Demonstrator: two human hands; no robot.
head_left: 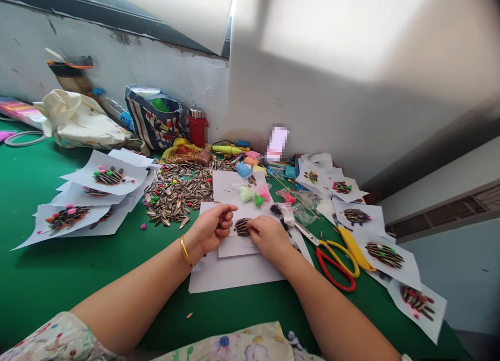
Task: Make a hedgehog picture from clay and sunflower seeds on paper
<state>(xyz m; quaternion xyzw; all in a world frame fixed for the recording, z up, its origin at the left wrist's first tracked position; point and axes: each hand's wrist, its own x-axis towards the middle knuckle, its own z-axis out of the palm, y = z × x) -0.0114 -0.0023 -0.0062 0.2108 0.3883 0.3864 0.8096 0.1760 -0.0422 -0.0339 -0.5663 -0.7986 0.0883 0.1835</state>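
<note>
A small oval of striped sunflower seeds (242,227) lies on a white sheet (234,250) in front of me, with a few dark dots at its left. My right hand (270,240) is closed in a pinch, its fingertips at the right edge of that oval on a seed they mostly cover. Just left of the oval, my left hand (211,226) hovers with curled fingers; a dark bit shows at its palm, too small to name. More white paper (207,280) lies underneath. Beyond the hands are lumps of green clay (247,194) and pink clay (264,193).
A large heap of loose sunflower seeds (175,194) spreads at left. Finished seed pictures (84,194) are stacked farther left; more seed pictures (385,254) line the right. Scissors (338,262) and a yellow cutter (356,249) lie right of my right hand. A red flask (197,129) stands behind.
</note>
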